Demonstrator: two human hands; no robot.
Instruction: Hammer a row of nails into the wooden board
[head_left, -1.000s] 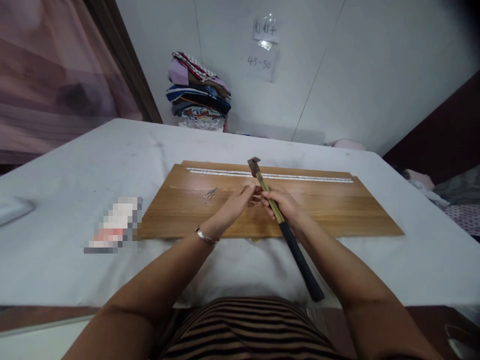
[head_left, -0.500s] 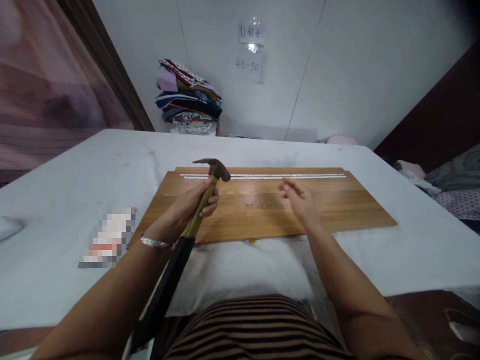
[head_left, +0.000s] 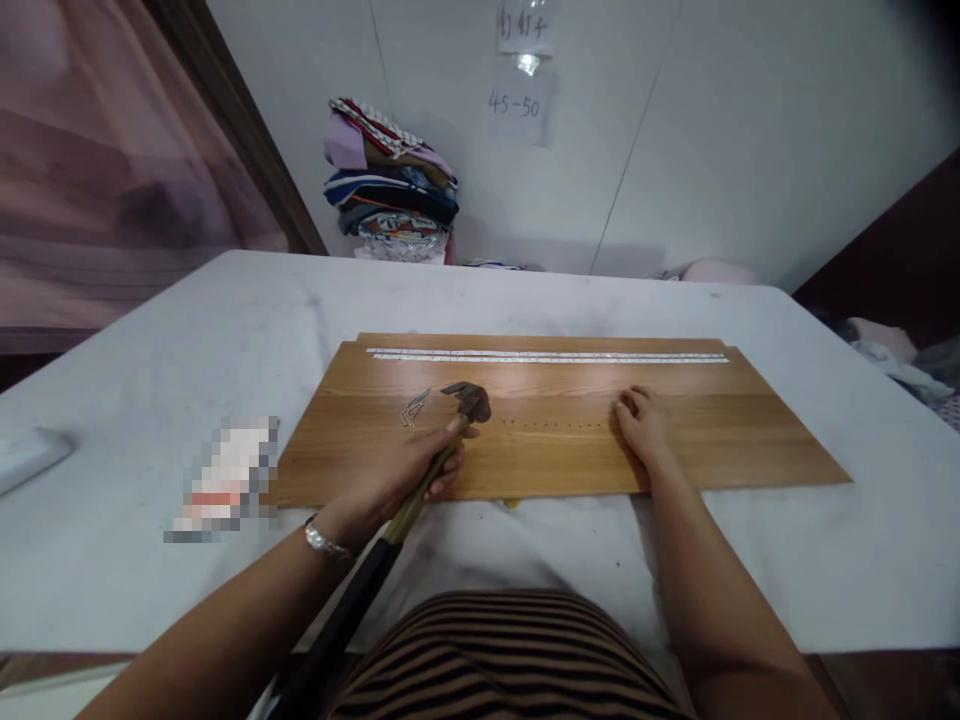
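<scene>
The left hand [head_left: 409,470] was clamped around the upper handle of the hammer [head_left: 407,515], just below its head. This high grip probably kept the weight balanced and the long handle out of the way along the forearm. The claw head was of dull brown metal; the handle was yellowish at the grip and black toward its lower end. A silvery bracelet [head_left: 326,540] circled the left wrist.

The right hand [head_left: 643,430] was at the board, its fingers curled together beside the right end of a row of small dark dots [head_left: 551,425]. The fingertips were partly hidden — whether they pinched a nail could not be told.

Loose nails [head_left: 415,407], slender and shiny, lay crossed in a small pile just beyond the left hand, apart from the row, presumably to stay within easy reach.

The wood-grained board [head_left: 540,470] lay flat, its long side toward the person, a position that suited work by both hands. Two thin white marked strips [head_left: 547,358] ran parallel near its far edge. The board rested on a worktop [head_left: 150,360] with a white, slightly creased covering; folded fabrics [head_left: 394,180] — patterned and plain — were stacked at the wall.
</scene>
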